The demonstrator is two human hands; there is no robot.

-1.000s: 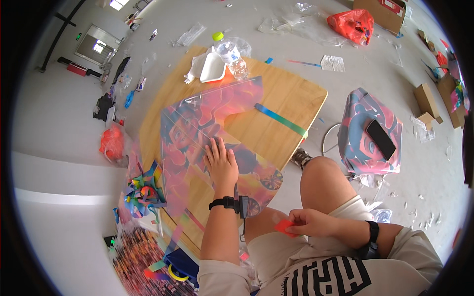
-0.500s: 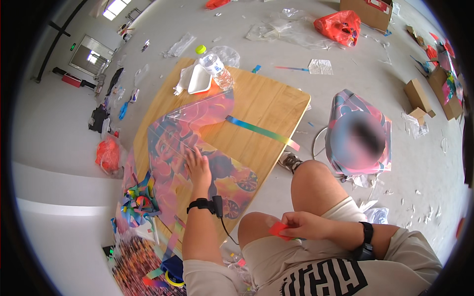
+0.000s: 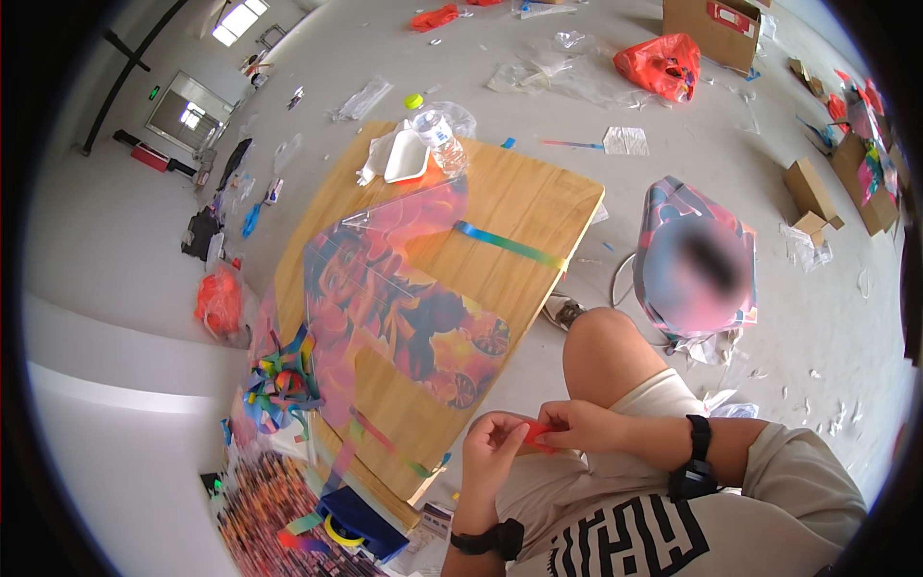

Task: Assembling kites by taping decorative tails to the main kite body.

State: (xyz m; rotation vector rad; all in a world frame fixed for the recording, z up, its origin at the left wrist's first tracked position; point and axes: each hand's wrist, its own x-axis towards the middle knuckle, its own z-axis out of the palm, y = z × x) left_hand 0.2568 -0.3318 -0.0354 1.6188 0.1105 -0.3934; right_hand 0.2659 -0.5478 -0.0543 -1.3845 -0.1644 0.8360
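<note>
A small red strip (image 3: 536,437), perhaps tape or ribbon, is pinched between both hands above my lap. My left hand (image 3: 490,450) grips its left end with thumb and fingers, and my right hand (image 3: 584,426) holds the right end. To the left, a colorful printed sheet (image 3: 385,298), partly see-through and creased, lies across the wooden table (image 3: 543,197). A rainbow-coloured strip (image 3: 510,244) runs from the sheet over the table's right edge. More coloured strips (image 3: 389,442) lie at the near edge.
A clear bottle (image 3: 443,144) with a yellow-green cap stands beside a white tray (image 3: 408,159) on the table. A tangle of multicoloured ribbon (image 3: 286,380) sits at left, above a blue tape dispenser (image 3: 361,524). A printed-covered stool (image 3: 663,216), cardboard boxes (image 3: 707,37) and a red bag (image 3: 659,67) are on the floor.
My left hand has left the printed sheet and come right to my lap, where it now grips the red strip too. My right hand has moved slightly left and up.
</note>
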